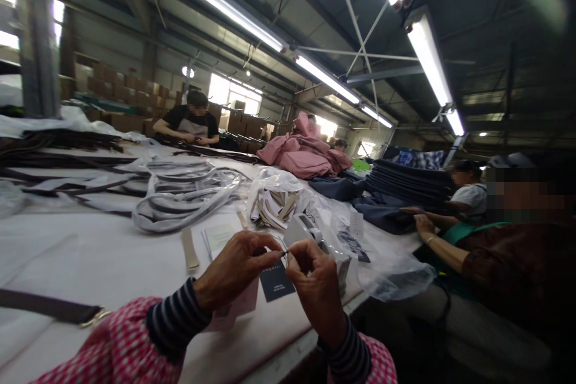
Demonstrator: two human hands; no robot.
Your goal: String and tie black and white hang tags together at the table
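My left hand [238, 267] and my right hand [315, 279] meet over the front of the table, both closed in a pinch. Between their fingertips is a thin cord [284, 252] with a small dark piece on it. Just below hangs or lies a dark hang tag [275, 283] with pale print; whether the cord joins it I cannot tell. Under my left hand is a pinkish card [238, 306]. A beige fabric strip [189, 250] lies to the left of that hand. Behind my fingers, a clear plastic bag [276, 192] holds several folded beige and white strips.
Looped grey straps [180, 198] cover the table's left side, and a dark strap with a metal ring [54, 307] lies at front left. A pink fabric heap [306, 147] and a dark folded fabric stack [405, 186] stand behind. A co-worker's hand [425, 227] touches fabric at right.
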